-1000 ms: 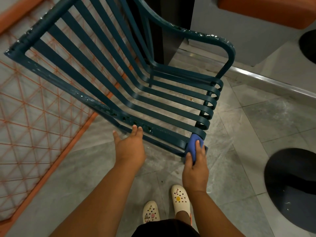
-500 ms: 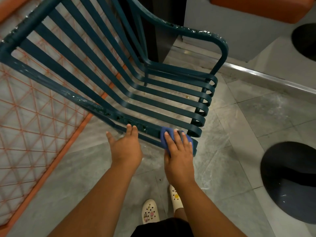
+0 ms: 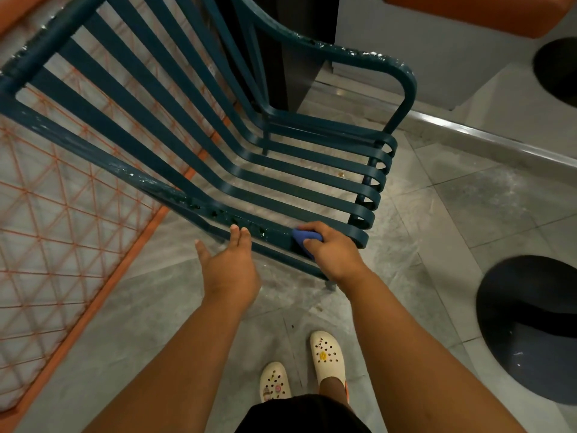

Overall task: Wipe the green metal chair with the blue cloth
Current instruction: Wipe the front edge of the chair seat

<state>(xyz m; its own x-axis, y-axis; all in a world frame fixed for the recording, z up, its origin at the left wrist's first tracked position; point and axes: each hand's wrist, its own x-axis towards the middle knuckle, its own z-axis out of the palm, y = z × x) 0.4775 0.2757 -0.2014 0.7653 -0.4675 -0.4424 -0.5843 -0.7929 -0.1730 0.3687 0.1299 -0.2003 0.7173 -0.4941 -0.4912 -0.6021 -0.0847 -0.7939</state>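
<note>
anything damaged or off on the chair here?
Yes. The green metal chair has chipped, flaking paint: pale patches along the far armrest and pitted dark spots on the near side rail, just left of where the right hand holds the blue cloth. The left hand touches that rail with straight fingers.

The right hand (image 3: 335,256) covers most of the blue cloth (image 3: 304,237), the green chair (image 3: 218,145) runs off the top and left edges, and the left hand (image 3: 229,271) perhaps touches the rail, fingertips unclear.
</note>
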